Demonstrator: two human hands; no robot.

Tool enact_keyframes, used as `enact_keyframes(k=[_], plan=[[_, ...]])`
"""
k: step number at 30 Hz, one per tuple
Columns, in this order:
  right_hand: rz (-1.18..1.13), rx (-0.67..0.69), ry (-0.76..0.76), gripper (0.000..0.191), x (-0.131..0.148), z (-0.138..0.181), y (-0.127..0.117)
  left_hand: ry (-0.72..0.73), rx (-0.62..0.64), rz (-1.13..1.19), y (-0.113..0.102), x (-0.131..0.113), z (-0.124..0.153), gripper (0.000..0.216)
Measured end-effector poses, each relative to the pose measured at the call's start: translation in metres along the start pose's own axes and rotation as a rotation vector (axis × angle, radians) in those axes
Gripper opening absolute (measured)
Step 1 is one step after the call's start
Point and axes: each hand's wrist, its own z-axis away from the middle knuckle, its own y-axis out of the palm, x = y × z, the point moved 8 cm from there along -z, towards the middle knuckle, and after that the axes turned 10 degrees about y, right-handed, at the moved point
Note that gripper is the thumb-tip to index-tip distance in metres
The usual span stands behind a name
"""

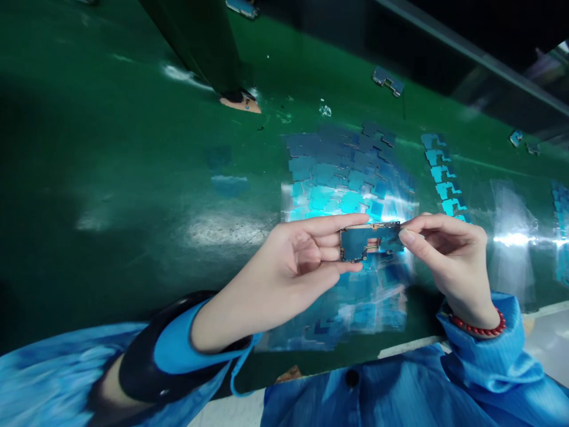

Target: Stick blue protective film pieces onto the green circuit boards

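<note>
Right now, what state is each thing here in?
Small blue circuit board: held up, pinched at both ends.
Left hand: shut on the board's left end.
Right hand: shut on its right end.
Clear plastic sheets of blue stickers: lying flat, overlapping.
Shiny green table: bearing the sheets.
Red bead bracelet: worn on the right wrist.

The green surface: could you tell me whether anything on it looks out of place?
Mildly: a loose blue piece and a crumpled clear scrap lie stray on the green surface, apart from the overlapping clear sheets. The circuit board between the left hand and right hand shows no visible damage.
</note>
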Motion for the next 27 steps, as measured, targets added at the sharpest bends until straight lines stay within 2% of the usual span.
enact_keyframes(k=[9, 14, 20, 27], plan=[[0.009, -0.024, -0.008, 0.019, 0.0013, 0.0012, -0.0001, -0.01, -0.016, -0.048, -0.002, 0.0021, 0.002, 0.048], [0.025, -0.034, 0.009, 0.016, 0.0001, 0.0013, -0.0002, -0.021, -0.024, -0.081, -0.0019, 0.0009, 0.0022, 0.042], [0.065, -0.053, 0.028, 0.011, -0.0006, 0.0014, -0.0005, -0.041, -0.01, -0.196, -0.0043, 0.0001, 0.0018, 0.043], [0.031, -0.032, 0.01, 0.016, 0.0014, 0.0012, 0.0014, -0.071, -0.008, -0.151, -0.0026, 0.0028, 0.0028, 0.043]])
